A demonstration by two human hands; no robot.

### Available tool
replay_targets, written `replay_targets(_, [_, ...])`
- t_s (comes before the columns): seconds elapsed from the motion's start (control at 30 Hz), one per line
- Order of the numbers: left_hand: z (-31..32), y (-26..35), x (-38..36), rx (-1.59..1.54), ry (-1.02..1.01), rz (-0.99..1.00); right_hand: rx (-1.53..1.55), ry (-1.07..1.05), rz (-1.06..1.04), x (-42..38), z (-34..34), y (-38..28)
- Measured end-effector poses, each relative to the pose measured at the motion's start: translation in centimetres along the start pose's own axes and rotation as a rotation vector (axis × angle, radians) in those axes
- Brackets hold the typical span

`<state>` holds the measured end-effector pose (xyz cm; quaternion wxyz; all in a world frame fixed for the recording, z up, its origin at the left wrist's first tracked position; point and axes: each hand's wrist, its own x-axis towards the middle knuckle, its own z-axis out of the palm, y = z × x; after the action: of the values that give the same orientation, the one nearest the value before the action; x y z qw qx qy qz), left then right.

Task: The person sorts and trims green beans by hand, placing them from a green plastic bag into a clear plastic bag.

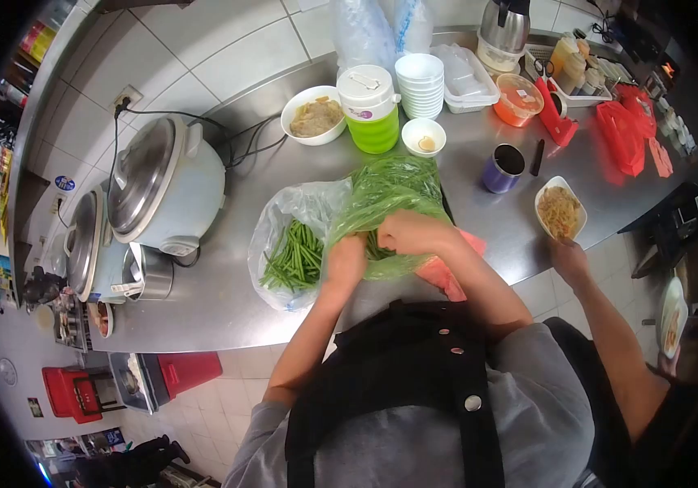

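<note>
Both of my hands are at the mouth of a green plastic bag [394, 191] with green vegetables inside, near the counter's front edge. My left hand [346, 259] is closed at the bag's left side, on its rim. My right hand [404, 233] has its fingers bent into the opening; what they hold, if anything, is hidden. Left of it, a clear plastic bag [263, 232] lies open with cut green beans [294, 256] in it. Something red [442, 276] lies under my right forearm.
Rice cookers [170, 179] stand at the left. Behind the bags are a noodle bowl [314, 118], a green-and-white jug [369, 110] and stacked white bowls [420, 85]. A purple cup [503, 169] stands right. Another person's hand [569, 260] holds a noodle dish [560, 210].
</note>
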<state>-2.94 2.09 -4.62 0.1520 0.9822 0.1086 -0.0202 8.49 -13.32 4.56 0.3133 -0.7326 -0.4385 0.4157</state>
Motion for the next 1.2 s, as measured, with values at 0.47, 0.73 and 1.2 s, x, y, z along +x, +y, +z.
replay_targets(0.47, [-2.3,2.7,0.2,-0.317,0.15,0.214,-0.282,0.745,-0.057,0.7,5.9,7.6])
replay_targets(0.73, [-2.7,2.3,0.5,-0.401,0.181,0.131,-0.203,0.815,-0.147,1.2,6.2,7.0])
replay_targets(1.2, [-2.3,0.6,0.5,-1.332,0.027,-0.174,0.374,0.628,-0.111,0.2,4.3,3.4])
